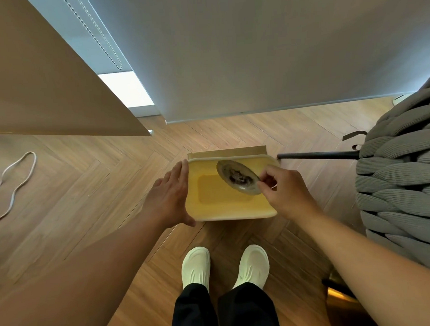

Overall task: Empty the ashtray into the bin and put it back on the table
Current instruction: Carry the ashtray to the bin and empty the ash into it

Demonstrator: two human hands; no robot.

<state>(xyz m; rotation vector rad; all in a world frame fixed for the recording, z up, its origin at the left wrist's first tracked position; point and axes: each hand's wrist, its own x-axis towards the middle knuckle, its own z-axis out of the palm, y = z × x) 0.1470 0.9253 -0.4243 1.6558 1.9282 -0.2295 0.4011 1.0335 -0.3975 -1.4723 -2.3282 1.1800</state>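
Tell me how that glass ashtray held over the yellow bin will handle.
The ashtray looks like clear glass, so probably stiff, slick and breakable if dropped. The right hand pinches only its rim, so it may slip. It is tilted over the bin, so the dark ash could slide out.

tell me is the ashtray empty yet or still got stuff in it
Not empty: the ashtray, tilted over the yellow bin in the right hand, holds a dark clump.

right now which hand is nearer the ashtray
Right. The right hand pinches the ashtray by its rim, tilted over the yellow bin. The left hand rests flat against the bin's left side, apart from the ashtray.
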